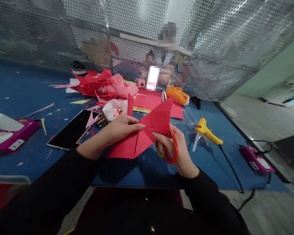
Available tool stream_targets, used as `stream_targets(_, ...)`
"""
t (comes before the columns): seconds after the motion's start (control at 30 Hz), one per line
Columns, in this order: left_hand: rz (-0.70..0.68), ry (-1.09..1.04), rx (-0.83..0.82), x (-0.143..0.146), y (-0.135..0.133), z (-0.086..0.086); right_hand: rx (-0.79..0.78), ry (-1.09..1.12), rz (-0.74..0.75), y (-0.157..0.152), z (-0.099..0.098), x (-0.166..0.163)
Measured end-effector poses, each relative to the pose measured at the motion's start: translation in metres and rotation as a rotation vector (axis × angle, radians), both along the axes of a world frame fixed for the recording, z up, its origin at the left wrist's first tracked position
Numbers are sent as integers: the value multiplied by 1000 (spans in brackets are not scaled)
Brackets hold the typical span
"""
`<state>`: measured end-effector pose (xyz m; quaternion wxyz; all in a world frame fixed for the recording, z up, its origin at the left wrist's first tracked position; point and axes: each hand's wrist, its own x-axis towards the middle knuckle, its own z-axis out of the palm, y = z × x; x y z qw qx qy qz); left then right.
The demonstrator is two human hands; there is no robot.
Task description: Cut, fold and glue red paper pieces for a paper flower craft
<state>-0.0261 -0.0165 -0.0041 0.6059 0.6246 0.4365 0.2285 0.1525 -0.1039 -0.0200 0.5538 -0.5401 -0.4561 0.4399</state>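
Observation:
A folded sheet of red paper is held up above the blue table, with a crease running down its lower part. My left hand is closed on its left side, thumb lying on top. On the right, my right hand pinches the paper between thumb and fingers. Scissors with orange handles hang from that same hand, the loops around its fingers. Their metal blade tip shows just past the paper's upper edge; the rest of the blades is hidden behind the paper.
Crumpled red and pink paper scraps are heaped at the back left. A black tablet-like slab lies left. To the right are a yellow glue gun and a purple power strip. An orange object sits near the perforated metal screen.

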Motion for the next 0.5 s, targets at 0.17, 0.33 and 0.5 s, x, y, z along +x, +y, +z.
stream_targets(0.17,-105,-113,-104,1,0,-3,7,-20,-31,-4,-2,3)
stream_targets(0.33,-163,-72,-109,1,1,-4,-42,-2,23,-6,-1,7)
stream_targets(0.5,-167,23,-49,2,1,-2,-57,32,60,-7,-3,9)
